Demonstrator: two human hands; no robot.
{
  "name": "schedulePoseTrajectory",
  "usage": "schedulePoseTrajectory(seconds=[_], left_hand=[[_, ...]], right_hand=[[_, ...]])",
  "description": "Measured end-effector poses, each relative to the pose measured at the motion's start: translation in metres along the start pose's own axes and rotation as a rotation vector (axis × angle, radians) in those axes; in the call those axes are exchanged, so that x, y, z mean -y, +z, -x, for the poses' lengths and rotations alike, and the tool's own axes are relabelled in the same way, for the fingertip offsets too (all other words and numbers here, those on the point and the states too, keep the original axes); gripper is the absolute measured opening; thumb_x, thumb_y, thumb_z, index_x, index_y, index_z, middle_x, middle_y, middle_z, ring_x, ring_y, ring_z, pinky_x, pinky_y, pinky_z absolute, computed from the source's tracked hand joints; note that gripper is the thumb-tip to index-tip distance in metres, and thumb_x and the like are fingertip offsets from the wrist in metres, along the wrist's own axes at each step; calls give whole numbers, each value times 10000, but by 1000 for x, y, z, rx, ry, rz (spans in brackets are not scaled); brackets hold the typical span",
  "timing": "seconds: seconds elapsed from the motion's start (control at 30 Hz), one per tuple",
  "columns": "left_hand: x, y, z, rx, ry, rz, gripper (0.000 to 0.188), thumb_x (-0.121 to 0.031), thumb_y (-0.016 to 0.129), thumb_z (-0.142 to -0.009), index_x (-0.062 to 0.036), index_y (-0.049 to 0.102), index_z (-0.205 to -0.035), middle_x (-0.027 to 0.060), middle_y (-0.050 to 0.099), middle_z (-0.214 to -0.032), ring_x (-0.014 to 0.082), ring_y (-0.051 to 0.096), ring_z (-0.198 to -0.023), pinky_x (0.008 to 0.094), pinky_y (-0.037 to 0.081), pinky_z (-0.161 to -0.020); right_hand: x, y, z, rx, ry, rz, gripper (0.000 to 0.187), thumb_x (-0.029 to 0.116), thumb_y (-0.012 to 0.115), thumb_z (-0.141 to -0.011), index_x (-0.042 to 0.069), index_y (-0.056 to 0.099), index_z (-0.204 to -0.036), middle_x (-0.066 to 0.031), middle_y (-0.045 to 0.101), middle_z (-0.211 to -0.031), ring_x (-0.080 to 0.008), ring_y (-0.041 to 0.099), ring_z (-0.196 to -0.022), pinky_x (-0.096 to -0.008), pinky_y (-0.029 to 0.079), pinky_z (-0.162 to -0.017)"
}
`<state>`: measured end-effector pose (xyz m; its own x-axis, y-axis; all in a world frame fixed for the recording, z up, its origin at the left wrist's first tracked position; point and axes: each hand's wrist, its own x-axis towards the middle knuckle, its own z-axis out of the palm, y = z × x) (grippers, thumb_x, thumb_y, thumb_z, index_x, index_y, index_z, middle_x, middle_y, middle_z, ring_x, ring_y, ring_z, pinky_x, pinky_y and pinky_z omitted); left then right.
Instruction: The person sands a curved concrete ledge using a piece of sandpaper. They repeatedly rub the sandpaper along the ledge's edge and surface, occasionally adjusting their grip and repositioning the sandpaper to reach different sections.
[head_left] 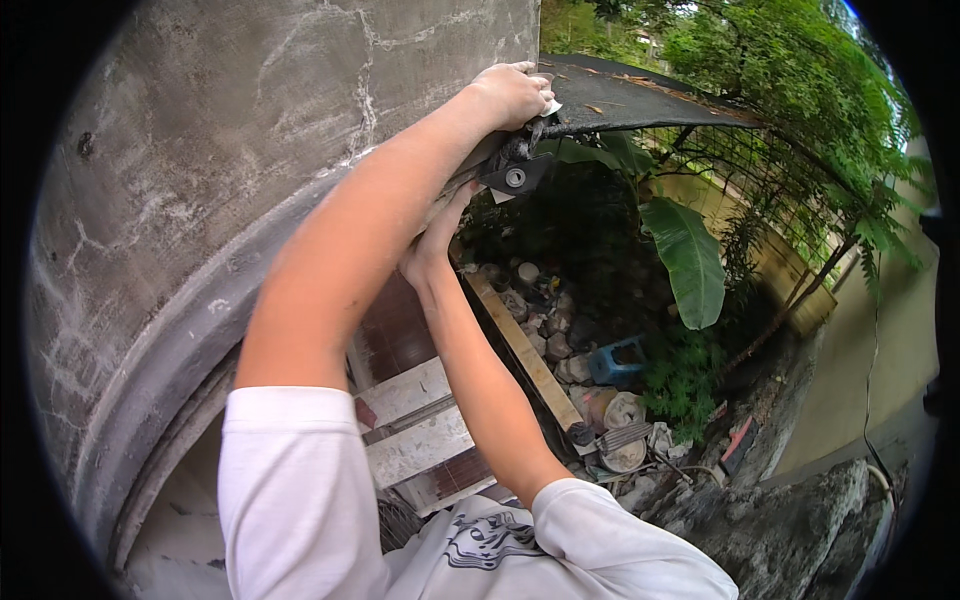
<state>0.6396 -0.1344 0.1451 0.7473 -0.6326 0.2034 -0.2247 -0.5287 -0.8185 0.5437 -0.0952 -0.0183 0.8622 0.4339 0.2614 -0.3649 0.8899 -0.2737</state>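
Both my arms reach up to the corner of a grey, cracked plaster wall [250, 110]. My left hand [510, 95], dusted white, is closed at the wall's edge, its fingers curled over a small white piece [554, 107] I cannot make out. Beside it begins a black sheet [650, 98] with dry leaves on top. Just below that hand hangs a dark knotted cord [514, 150], and under it a black corner tab with a metal eyelet [515, 178]. Lower down, my right hand [436, 240] points upward beneath the ledge, close to the tab; my left forearm partly hides its fingers.
Far below lie a wooden plank [525, 345], a blue plastic stool [617, 360], stones and several buckets [622, 455]. A large banana leaf [685, 260] and a wire mesh [790, 175] stand on the right. A rough ledge [770, 520] runs along the lower right.
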Motion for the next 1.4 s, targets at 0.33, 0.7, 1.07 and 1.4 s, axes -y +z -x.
schedulePoseTrajectory(seconds=[0.33,0.7,1.07,1.4], left_hand=[[2,-14,8,5,64,2,425,-124,577,-875,-225,623,-1286,-65,516,-1444,111,381,-1402,403,224,-1218],[8,-47,149,-161,121,67,409,-83,512,-883,-140,628,-1271,-3,569,-1392,156,452,-1356,396,254,-1209],[-22,-130,343,-80,-61,148,612,50,519,-750,-56,541,-1353,67,548,-1407,210,429,-1374,424,254,-1221],[-12,-85,268,-141,53,30,610,11,528,-782,-60,501,-1388,62,532,-1427,210,447,-1366,404,271,-1209]], right_hand=[[2,10,5,8,-30,6,1017,869,228,-837,120,256,-1524,-92,321,-1550,-298,332,-1409,-454,300,-1156],[-2,6,-7,139,-254,95,944,816,171,-890,135,250,-1538,-84,304,-1564,-284,340,-1405,-424,306,-1149],[-3,7,-5,145,-234,184,980,850,125,-858,166,220,-1553,-80,237,-1599,-323,266,-1434,-505,243,-1162],[0,15,-1,200,-211,122,957,820,81,-879,147,266,-1535,-88,295,-1575,-304,335,-1409,-475,306,-1144]])
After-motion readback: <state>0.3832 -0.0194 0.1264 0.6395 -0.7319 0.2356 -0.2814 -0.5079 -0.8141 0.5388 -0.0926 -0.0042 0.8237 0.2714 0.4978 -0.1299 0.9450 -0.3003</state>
